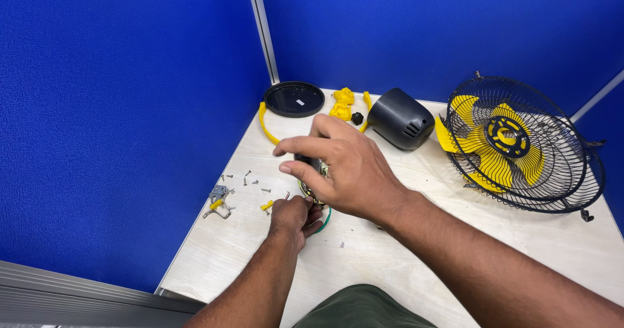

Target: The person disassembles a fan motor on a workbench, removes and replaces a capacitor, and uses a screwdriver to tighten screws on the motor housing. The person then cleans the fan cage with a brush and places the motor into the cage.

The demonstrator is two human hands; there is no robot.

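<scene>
My right hand is closed over a small dark fan motor near the middle of the table, and covers most of it. My left hand is shut just below it, pinching the motor's underside where thin red and green wires come out. Both hands touch the motor. How much of the motor rests on the table is hidden.
A black fan cage with yellow blades lies at the right. A dark motor housing, black round disc, yellow parts and a curved yellow strip sit at the back. Loose screws and a metal bracket lie left. Blue partition walls enclose the light wooden table.
</scene>
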